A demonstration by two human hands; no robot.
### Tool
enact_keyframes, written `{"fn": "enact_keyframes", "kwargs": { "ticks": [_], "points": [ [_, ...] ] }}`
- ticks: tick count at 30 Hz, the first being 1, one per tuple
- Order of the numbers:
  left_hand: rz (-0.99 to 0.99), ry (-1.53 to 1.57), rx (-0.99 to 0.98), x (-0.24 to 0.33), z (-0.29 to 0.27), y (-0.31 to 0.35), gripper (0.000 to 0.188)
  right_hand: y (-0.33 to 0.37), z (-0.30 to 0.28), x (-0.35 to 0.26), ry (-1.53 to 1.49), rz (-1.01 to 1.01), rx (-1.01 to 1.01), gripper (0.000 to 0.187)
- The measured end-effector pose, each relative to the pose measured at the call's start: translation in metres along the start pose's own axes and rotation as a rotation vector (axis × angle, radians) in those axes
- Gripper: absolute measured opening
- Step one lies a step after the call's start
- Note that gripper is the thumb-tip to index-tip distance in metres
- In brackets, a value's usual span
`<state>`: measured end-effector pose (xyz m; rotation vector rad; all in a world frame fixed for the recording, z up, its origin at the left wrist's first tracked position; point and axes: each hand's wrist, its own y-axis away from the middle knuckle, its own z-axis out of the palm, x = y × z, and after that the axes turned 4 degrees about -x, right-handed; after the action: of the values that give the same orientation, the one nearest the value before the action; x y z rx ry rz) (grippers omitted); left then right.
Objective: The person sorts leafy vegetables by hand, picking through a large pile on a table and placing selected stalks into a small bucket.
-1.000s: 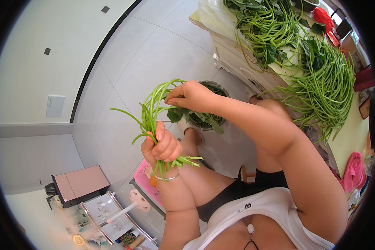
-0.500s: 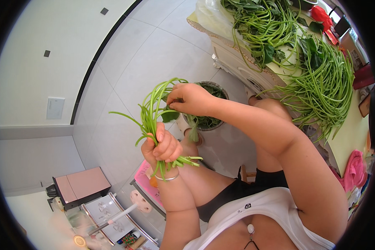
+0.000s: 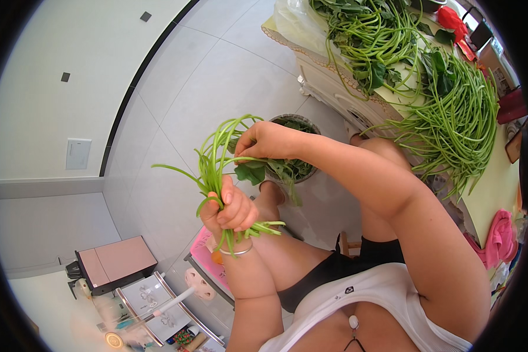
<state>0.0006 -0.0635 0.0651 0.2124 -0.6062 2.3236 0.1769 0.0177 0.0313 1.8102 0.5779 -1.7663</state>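
Note:
My left hand (image 3: 233,208) is wrapped round a bunch of long green leaf stems (image 3: 216,154), their cut ends poking out below the fist and their tops arching over. Just above it, to the right, my right hand (image 3: 267,141) pinches one stem of the bunch between thumb and fingers. A dark green leaf (image 3: 250,172) hangs by the right hand's fingertips. Beyond my right hand a round basket (image 3: 318,130) on the floor holds torn green leaves, partly hidden by the hand and forearm.
On the right, a table (image 3: 481,202) bears a heap of bare stems (image 3: 452,117) and, farther back, a heap of leafy stems (image 3: 372,41) beside a clear plastic bag (image 3: 299,23). A pink cloth (image 3: 500,237) lies at its near end. At lower left stand a pink basket (image 3: 202,249) and a pink-fronted cabinet (image 3: 117,264).
My right hand has shifted slightly right and down, drawing one stem out sideways from the bunch. The leaf at its fingers has moved lower and right. My left hand keeps its grip.

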Motion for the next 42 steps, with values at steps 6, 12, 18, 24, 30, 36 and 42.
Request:
{"fn": "enact_keyframes", "kwargs": {
  "ticks": [6, 12, 18, 24, 30, 36, 42],
  "points": [
    [-0.012, 0.011, 0.0, 0.001, -0.001, 0.001, 0.023, 0.0, 0.005, 0.002, 0.098, -0.052, 0.236, 0.014],
    [-0.054, -0.001, 0.126, -0.015, 0.001, -0.005, 0.022, -0.006, 0.014, 0.013, 0.144, -0.042, 0.703, 0.022],
    [-0.069, -0.006, 0.052, -0.013, 0.003, -0.006, 0.022, -0.015, 0.004, 0.028, 0.046, -0.126, 0.485, 0.026],
    [-0.065, 0.0, -0.059, -0.008, 0.0, -0.004, 0.024, -0.002, 0.007, 0.009, 0.108, -0.148, 0.316, 0.025],
    [-0.017, -0.039, -0.071, 0.005, 0.001, 0.003, 0.023, -0.004, -0.002, 0.006, 0.084, -0.13, 0.078, 0.022],
    [0.014, -0.062, -0.061, 0.007, 0.004, 0.005, 0.023, -0.002, -0.003, 0.007, 0.246, -0.158, 0.032, 0.019],
    [0.044, -0.049, -0.016, 0.01, 0.004, 0.008, 0.022, -0.001, -0.011, 0.006, 0.259, -0.153, 0.067, 0.018]
  ]
}}
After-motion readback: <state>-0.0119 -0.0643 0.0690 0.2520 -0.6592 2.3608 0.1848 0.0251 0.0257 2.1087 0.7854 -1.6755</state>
